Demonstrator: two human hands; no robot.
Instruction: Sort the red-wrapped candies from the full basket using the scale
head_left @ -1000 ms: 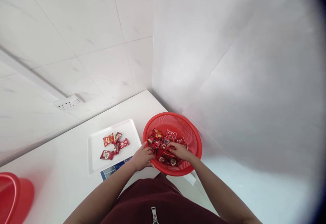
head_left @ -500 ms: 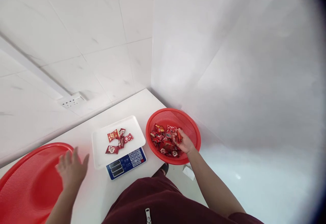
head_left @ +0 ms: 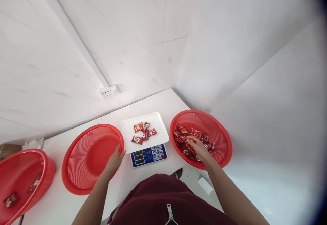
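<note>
In the red basket [head_left: 224, 139] on the right, several red-wrapped candies [head_left: 195, 133] lie in a heap. My right hand [head_left: 200, 150] reaches over them with fingers curled, and a bit of red wrapper shows at its fingertips. My left hand [head_left: 113, 163] is at the near right rim of the middle red basket [head_left: 76, 150], its fingers on the inner side and thumb outside. This basket looks bare inside. Between the two baskets stands a digital scale [head_left: 148, 155] with a white tray [head_left: 130, 124]. Several candies [head_left: 145, 134] rest on the tray.
Another red basket [head_left: 49, 170] stands at the far left, with a few wrapped pieces in it. Walls border the white table [head_left: 163, 99] behind and to the right. A socket strip [head_left: 109, 91] is on the back wall.
The view has turned left, bringing the far left basket into sight. My left hand came from spread in the air to the middle basket's rim. My right hand lowered toward the candy heap.
</note>
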